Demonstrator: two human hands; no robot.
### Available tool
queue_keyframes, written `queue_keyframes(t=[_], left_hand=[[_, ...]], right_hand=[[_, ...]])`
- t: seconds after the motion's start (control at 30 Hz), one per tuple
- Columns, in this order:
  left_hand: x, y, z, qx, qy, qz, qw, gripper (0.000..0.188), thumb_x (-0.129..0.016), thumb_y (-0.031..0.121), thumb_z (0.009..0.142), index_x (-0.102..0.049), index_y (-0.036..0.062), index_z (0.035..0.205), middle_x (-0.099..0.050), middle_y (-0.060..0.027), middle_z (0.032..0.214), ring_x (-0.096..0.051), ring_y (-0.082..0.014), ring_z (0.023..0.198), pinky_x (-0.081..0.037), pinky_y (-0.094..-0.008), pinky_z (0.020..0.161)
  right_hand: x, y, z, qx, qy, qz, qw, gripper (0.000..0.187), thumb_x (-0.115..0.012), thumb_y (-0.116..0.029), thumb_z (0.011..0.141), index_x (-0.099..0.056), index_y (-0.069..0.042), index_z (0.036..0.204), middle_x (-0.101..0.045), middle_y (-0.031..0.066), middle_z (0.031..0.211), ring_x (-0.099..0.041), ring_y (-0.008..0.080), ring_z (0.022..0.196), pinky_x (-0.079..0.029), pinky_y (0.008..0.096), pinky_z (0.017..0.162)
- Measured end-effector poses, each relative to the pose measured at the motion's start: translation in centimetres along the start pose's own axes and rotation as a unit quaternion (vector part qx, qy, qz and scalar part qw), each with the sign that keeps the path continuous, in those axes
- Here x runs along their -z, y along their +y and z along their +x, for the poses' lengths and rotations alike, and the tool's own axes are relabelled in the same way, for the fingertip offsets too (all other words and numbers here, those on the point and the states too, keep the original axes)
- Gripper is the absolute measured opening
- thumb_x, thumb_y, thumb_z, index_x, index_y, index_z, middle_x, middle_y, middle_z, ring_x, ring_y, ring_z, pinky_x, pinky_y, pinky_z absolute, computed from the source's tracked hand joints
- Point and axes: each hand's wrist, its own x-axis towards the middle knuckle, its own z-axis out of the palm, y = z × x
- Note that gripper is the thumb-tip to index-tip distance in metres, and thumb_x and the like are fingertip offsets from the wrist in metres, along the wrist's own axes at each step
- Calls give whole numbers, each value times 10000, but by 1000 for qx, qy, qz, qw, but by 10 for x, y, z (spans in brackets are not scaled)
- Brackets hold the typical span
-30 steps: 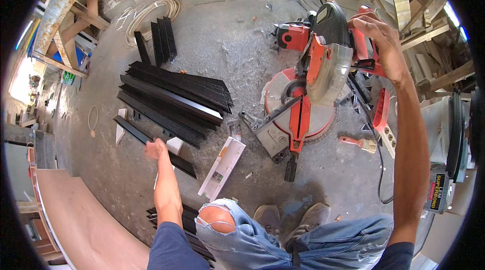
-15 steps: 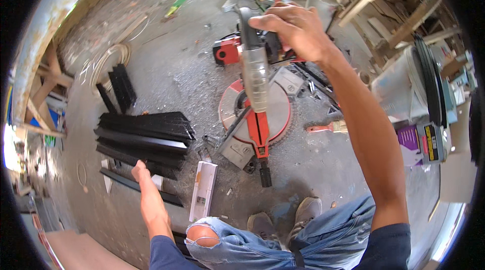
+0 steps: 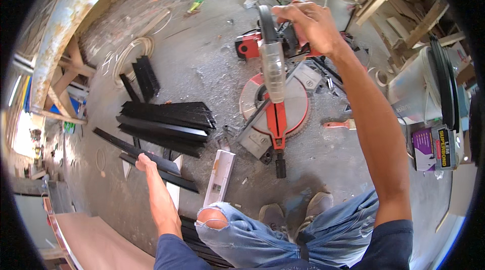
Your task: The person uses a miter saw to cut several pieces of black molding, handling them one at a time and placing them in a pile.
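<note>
My right hand (image 3: 317, 26) is closed over the handle of a red and grey mitre saw (image 3: 281, 118) on the floor ahead. Its thumb reaches toward the blade guard (image 3: 273, 68), and the hand itself hides most of the grip. At the left, my left hand (image 3: 146, 163) grips a long black angle strip (image 3: 117, 141), held slanting just in front of a pile of similar black strips (image 3: 164, 123). Another black strip (image 3: 177, 180) lies under that hand, across white pieces. The left fingertips are partly hidden.
A white mitre box (image 3: 220, 175) lies near my left knee. A paintbrush (image 3: 338, 124) rests right of the saw. Farther right stand a large bucket (image 3: 410, 90) and a purple and grey box (image 3: 432, 148). Coiled cable (image 3: 132, 52) and short black offcuts (image 3: 146, 77) lie at left.
My left hand has drawn one black strip off the front of the pile toward me. My right hand stays on the saw. The whole view has shifted, placing the scene farther right.
</note>
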Motion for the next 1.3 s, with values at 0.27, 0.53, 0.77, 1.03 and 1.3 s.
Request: queue_keyframes(t=[0.27, 0.53, 0.77, 1.03, 1.3], left_hand=[[46, 114, -109, -198, -107, -193, 955, 448, -635, 313, 940, -451, -55, 1117, -650, -185, 904, -679, -266, 690, -569, -350, 573], [73, 172, -154, -284, -301, -284, 865, 588, -557, 602, 939, -467, 30, 1038, -585, -132, 721, -581, -250, 600, -524, -399, 597], [57, 165, -174, -284, -282, -189, 896, 534, -561, 528, 976, -523, 0, 909, -623, -115, 697, -612, -225, 621, -529, -349, 622], [89, 165, -191, -254, -369, -212, 868, 143, -603, 102, 913, -521, 13, 988, -598, -115, 708, -598, -228, 559, -525, -347, 542], [144, 137, -203, -180, -577, -3, 796, 528, -486, 537, 1001, -539, 12, 996, -608, -108, 720, -593, -223, 599, -499, -375, 554]], right_hand=[[4, 14, 3, -90, -14, 63, 994, 517, -593, -460, 910, -728, 39, 931, -690, 94, 900, -592, 172, 865, -447, 291, 850], [0, 19, 7, -53, 18, -24, 998, 612, -566, -606, 844, -758, -29, 904, -627, 99, 625, -597, 164, 514, -454, 317, 582], [-2, 15, 8, -94, 6, -14, 995, 489, -568, -423, 930, -734, 37, 940, -722, 82, 879, -587, 154, 854, -458, 300, 829], [-3, -2, 3, -105, 22, -59, 992, 493, -584, -467, 918, -742, 0, 947, -711, 107, 872, -632, 188, 835, -467, 306, 841], [-9, 18, 10, -16, 45, -109, 993, 518, -405, -533, 930, -712, -207, 1190, -637, 83, 1292, -540, 292, 1248, -330, 463, 1058]])
